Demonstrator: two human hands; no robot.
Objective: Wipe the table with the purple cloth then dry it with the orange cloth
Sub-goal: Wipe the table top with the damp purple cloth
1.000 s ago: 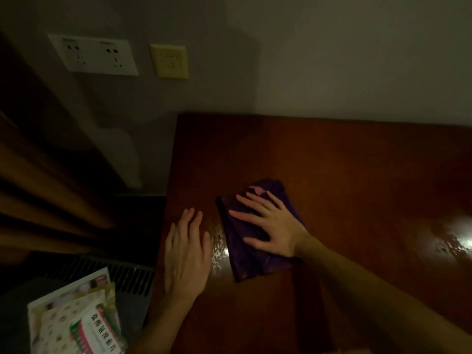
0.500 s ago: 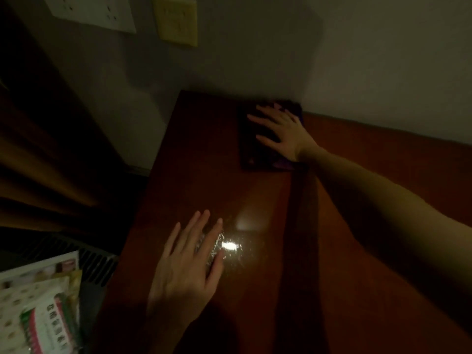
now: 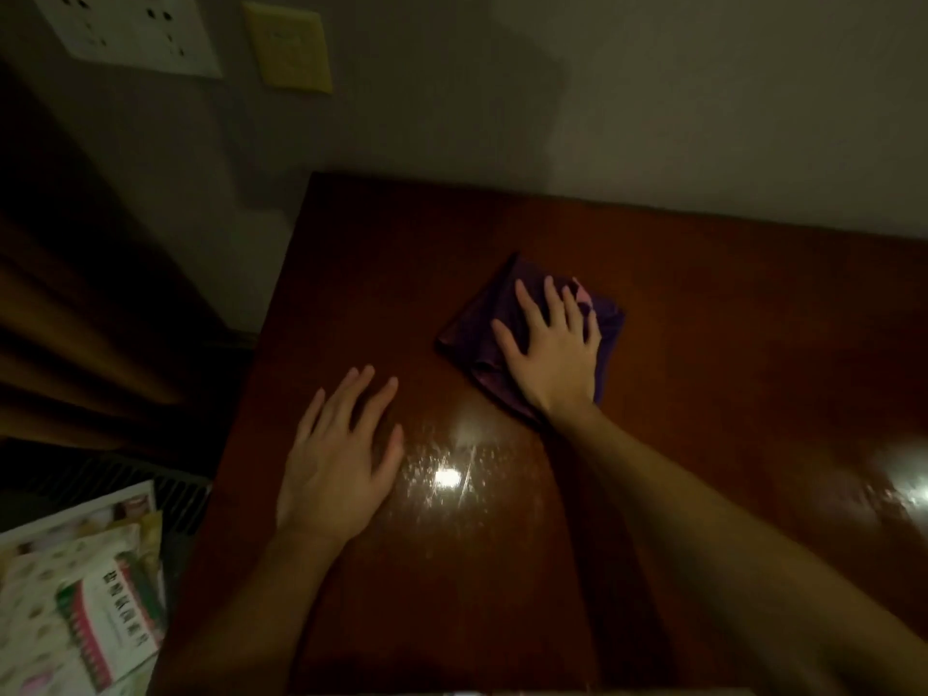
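Observation:
A folded purple cloth [image 3: 474,321] lies on the dark red-brown wooden table [image 3: 728,319], left of the middle. My right hand [image 3: 550,344] presses flat on top of it with the fingers spread. My left hand [image 3: 339,459] rests flat on the bare tabletop near the left edge, palm down, holding nothing. Wet streaks glint on the wood between my hands. No orange cloth is in view.
The table's far edge meets a grey wall with a white socket plate [image 3: 130,32] and a yellow switch plate [image 3: 288,47]. Brown curtains [image 3: 75,319] hang at the left. Printed packets [image 3: 75,595] lie on the floor by the table's left side.
My right hand has pulled the purple cloth back from the far edge by the wall toward me and to the right. My left hand has stayed flat on the table.

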